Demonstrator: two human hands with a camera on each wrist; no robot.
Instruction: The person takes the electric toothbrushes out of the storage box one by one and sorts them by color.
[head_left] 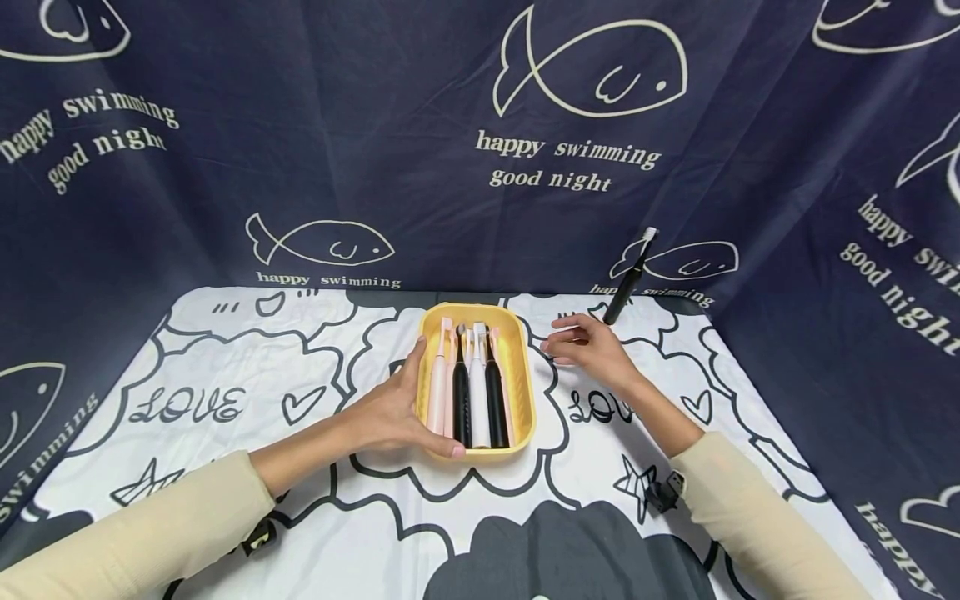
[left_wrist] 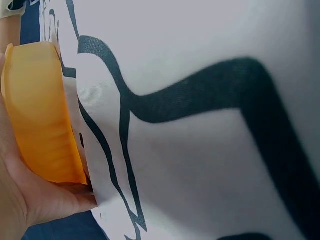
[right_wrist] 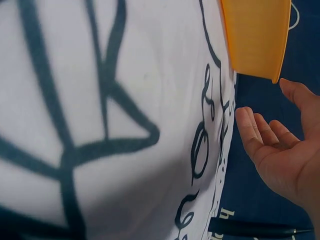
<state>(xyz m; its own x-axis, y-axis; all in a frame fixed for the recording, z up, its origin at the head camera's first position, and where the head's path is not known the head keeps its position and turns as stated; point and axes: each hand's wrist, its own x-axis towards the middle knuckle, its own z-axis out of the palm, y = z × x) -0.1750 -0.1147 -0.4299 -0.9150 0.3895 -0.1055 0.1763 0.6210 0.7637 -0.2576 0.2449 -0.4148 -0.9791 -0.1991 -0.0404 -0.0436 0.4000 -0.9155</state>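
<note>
A yellow plastic tray (head_left: 531, 417) holds several electric toothbrushes side by side, among them a pale pink one (head_left: 438, 396), a white one (head_left: 478, 400) and a black one (head_left: 495, 396). My left hand (head_left: 397, 412) grips the tray's left side, its thumb at the near corner and its fingers along the wall. Just right of the tray, my right hand (head_left: 588, 350) hovers with loosely bent fingers and nothing in them. Past that hand, a black toothbrush (head_left: 624, 292) stands upright at a slant, brush head up; part of its handle (right_wrist: 260, 227) shows in the right wrist view.
A white cloth with black doodles (head_left: 225, 367) covers the table. Dark blue fabric (head_left: 420, 142) printed with fish and lettering rises behind it and along both sides. A dark wrist device (head_left: 663, 493) sits beneath the right sleeve.
</note>
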